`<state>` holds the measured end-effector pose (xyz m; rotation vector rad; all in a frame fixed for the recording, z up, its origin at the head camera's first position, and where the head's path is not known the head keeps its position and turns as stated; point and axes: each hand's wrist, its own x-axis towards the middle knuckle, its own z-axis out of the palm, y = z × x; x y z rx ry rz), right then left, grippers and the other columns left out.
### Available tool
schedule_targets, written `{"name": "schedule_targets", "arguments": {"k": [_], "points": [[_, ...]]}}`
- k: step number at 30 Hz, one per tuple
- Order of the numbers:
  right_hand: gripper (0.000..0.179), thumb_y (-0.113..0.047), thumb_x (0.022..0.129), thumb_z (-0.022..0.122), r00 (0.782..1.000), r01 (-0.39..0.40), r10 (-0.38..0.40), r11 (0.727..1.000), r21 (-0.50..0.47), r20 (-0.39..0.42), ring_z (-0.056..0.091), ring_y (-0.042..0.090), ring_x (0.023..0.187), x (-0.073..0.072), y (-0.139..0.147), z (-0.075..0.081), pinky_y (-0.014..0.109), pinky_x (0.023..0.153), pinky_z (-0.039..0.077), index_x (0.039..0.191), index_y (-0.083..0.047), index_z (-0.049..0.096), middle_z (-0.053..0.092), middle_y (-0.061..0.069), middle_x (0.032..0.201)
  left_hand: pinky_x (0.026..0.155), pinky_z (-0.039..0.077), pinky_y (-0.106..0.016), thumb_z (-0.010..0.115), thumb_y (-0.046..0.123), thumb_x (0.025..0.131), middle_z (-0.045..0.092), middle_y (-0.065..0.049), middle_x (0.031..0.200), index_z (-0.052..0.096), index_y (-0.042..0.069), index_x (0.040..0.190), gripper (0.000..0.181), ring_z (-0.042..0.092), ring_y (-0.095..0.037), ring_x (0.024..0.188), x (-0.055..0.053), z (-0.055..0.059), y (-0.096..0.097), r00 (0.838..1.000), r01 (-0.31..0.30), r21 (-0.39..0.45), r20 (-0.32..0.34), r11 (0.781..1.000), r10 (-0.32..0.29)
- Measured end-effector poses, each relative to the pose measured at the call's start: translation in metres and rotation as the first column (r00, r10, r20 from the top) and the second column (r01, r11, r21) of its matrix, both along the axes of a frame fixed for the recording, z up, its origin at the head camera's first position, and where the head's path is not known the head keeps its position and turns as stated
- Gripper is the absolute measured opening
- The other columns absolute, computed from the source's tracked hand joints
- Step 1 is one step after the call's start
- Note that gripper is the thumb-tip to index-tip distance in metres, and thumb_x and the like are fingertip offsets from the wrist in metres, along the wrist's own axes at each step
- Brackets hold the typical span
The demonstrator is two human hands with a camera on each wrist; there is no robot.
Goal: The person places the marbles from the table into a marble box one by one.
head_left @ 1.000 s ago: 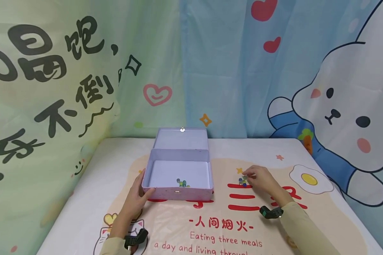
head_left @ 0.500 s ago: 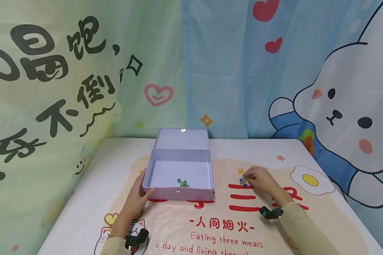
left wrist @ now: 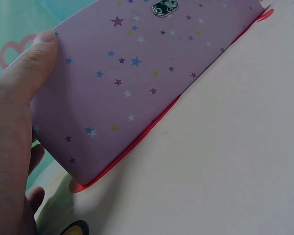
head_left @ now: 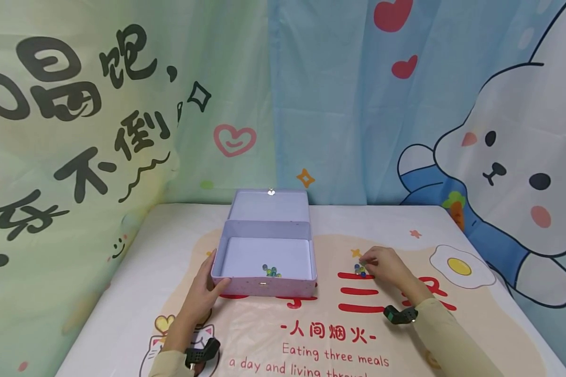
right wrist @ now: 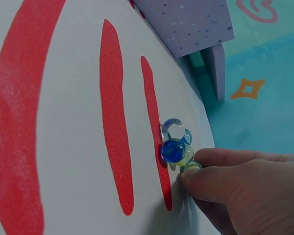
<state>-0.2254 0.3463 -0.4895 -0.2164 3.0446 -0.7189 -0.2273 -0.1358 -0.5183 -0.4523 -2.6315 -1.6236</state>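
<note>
A lilac box [head_left: 273, 287] printed with small stars stands with its lid [head_left: 268, 205] raised at the back. Several green and blue glass marbles [head_left: 271, 271] lie inside by its front wall. My left hand [head_left: 202, 293] holds the box's front left corner, thumb [left wrist: 39, 56] on the front wall and the other fingers along the side. To the right of the box, my right hand [head_left: 384, 264] pinches a greenish marble [right wrist: 192, 166] between thumb and forefinger. It is beside a small cluster of marbles [right wrist: 174, 151], clear and blue, on the tablecloth.
The white and peach tablecloth [head_left: 330, 343] bears red characters and English print. A metal clasp [left wrist: 165, 7] sits on the box's front wall. Behind the table hangs a printed curtain [head_left: 318, 104] with a cartoon rabbit. Each wrist wears a black device [head_left: 401, 314].
The head view has shifted very slightly. Both hands, the box and the marbles stay essentially where they were.
</note>
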Motion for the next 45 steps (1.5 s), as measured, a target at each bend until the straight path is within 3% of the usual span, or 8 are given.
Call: {"name": "schedule_targets", "arguments": {"k": [35,45], "points": [[0.019,-0.010,0.084,0.069,0.999,0.035,-0.036,0.999,0.025,0.026,0.063,0.022,0.090,-0.002,-0.002,0.008,0.041,0.083,0.056,0.103,-0.007,0.073,0.068,0.007,0.098,0.109,0.029,-0.056,0.065,0.035,0.088,0.018,-0.004,0.159,0.015,0.025,0.153,0.084,0.024,-0.034,0.144,-0.001,0.001,-0.001,1.000,-0.005,-0.020,0.000,1.000,0.005],[0.017,-0.011,0.083,0.071,0.999,0.000,0.002,0.999,0.032,-0.044,0.063,0.021,0.087,-0.002,-0.008,0.013,0.038,0.079,0.057,0.100,-0.006,0.073,0.069,0.006,0.094,0.112,0.024,-0.057,0.064,0.038,0.088,0.020,-0.006,0.158,0.014,0.027,0.153,0.082,0.023,-0.035,0.144,0.001,0.002,-0.001,1.000,-0.009,-0.028,-0.017,1.000,0.009]]}}
